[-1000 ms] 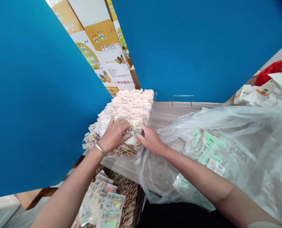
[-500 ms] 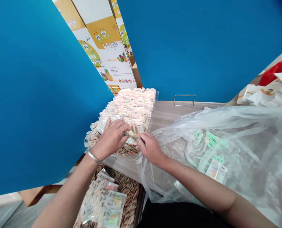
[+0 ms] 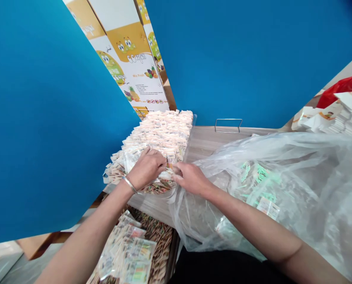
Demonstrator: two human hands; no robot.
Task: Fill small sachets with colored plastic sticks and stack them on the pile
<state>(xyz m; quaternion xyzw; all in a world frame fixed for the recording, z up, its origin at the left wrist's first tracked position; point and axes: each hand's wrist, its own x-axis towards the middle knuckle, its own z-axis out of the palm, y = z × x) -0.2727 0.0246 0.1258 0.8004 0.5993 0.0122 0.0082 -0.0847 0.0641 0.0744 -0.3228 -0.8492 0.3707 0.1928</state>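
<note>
Rows of small printed packets (image 3: 164, 128) stand packed tightly in a clear plastic tray (image 3: 195, 118). Over the near end of these rows is my left hand (image 3: 148, 167), its fingers pinched together and a metal bangle round the wrist. Facing it from the right, my right hand (image 3: 191, 178) is closed too, thumb against fingers. Between the two sets of fingertips is a small, pale packet (image 3: 169, 170), held from both sides and partly hidden. Below my left forearm, loose clear packets (image 3: 140, 254) with coloured contents lie over more rows of packets.
At right, a big clear plastic bag (image 3: 306, 173) with green sticks (image 3: 261, 173) and a packet covers the table (image 3: 205, 140). Blue panels (image 3: 238, 59) rise behind, with a metal wire handle (image 3: 228, 125) and printed cartons (image 3: 137, 59). White boxes (image 3: 341, 114) are stacked far right.
My left hand has shifted slightly right, its fingers now curled into a pinch instead of spread over the packets. My right hand remains nearly in place. The view has moved a little.
</note>
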